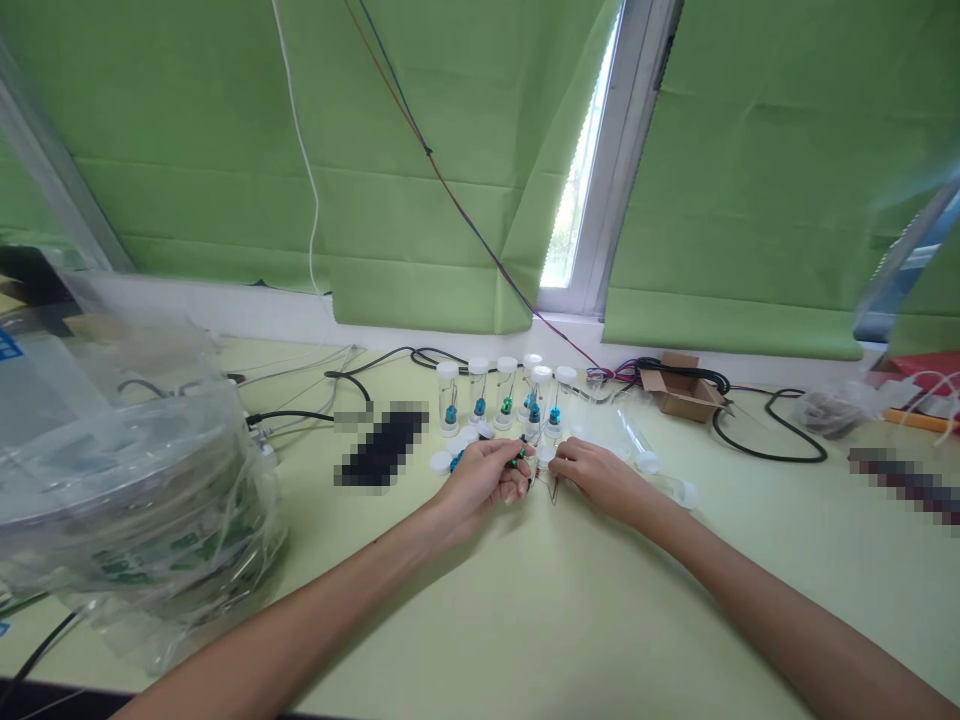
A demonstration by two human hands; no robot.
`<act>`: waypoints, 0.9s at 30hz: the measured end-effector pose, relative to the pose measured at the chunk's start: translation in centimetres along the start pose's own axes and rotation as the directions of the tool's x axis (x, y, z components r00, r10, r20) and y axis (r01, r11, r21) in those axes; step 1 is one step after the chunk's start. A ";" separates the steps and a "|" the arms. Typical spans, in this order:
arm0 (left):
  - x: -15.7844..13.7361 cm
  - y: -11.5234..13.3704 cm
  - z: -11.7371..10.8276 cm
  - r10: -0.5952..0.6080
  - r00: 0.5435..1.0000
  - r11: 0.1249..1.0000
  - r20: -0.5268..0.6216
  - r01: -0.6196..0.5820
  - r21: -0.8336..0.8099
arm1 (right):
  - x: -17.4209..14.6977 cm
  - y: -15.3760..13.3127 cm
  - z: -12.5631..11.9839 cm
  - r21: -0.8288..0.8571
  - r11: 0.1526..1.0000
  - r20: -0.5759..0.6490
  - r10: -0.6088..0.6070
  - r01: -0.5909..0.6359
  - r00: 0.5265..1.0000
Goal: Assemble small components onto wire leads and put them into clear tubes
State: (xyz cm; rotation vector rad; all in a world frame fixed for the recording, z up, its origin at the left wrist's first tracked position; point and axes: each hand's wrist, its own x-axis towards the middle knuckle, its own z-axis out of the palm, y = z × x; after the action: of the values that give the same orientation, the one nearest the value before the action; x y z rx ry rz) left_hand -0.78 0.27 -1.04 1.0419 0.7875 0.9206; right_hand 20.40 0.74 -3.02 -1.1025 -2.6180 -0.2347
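My left hand (487,472) is closed in a pinch around a small green metallic part (517,459), with dark bits showing at its ends. Close on its right, my right hand (592,470) has its fingertips pressed together, and what they hold is too small to make out. A thin bent wire (554,490) shows just below those fingertips. Between the hands sits a white cap (546,457). Just beyond stand several clear tubes (478,385) with white lids, each with a small blue or green part on a thin stem. Another white cap (441,463) lies left of my left hand.
Clear tubes (636,440) lie right of my right hand. Behind are an open cardboard box (686,393) and black cables (795,458). A large plastic-wrapped reel (135,480) fills the table's left side. Green blinds (450,250) hang behind the table.
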 end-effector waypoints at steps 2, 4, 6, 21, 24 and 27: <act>0.0 -0.1 0.0 0.003 1.000 1.000 0.004 -0.003 0.007 | 0.0 0.2 0.0 -0.005 1.000 0.000 -0.006 0.006 1.000; 0.1 -0.1 -0.1 0.003 1.000 1.000 0.010 -0.003 0.015 | 0.0 0.3 0.0 -0.001 1.000 -0.007 -0.010 0.010 1.000; 0.1 -0.1 -0.1 0.002 1.000 1.000 0.012 -0.003 0.020 | -0.1 0.4 -0.1 0.003 1.000 -0.011 -0.017 0.017 1.000; 0.2 -0.3 0.0 0.001 1.000 0.999 0.020 -0.002 0.042 | 0.2 0.3 -0.1 -0.115 0.993 0.055 -0.015 0.021 0.998; 0.2 -0.3 0.0 -0.001 1.000 0.999 0.019 0.000 0.051 | 0.2 0.2 -0.1 -0.129 0.991 0.080 -0.018 0.029 0.997; 0.1 -0.2 0.0 -0.001 1.000 0.999 0.016 0.000 0.050 | 0.2 0.2 -0.1 -0.138 0.989 0.086 -0.035 0.047 0.996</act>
State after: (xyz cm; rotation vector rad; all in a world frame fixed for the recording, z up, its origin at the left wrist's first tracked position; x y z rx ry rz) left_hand -0.67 0.28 -1.23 1.0919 0.8007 0.8947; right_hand 20.42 1.05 -2.88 -1.1260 -2.7358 -0.3949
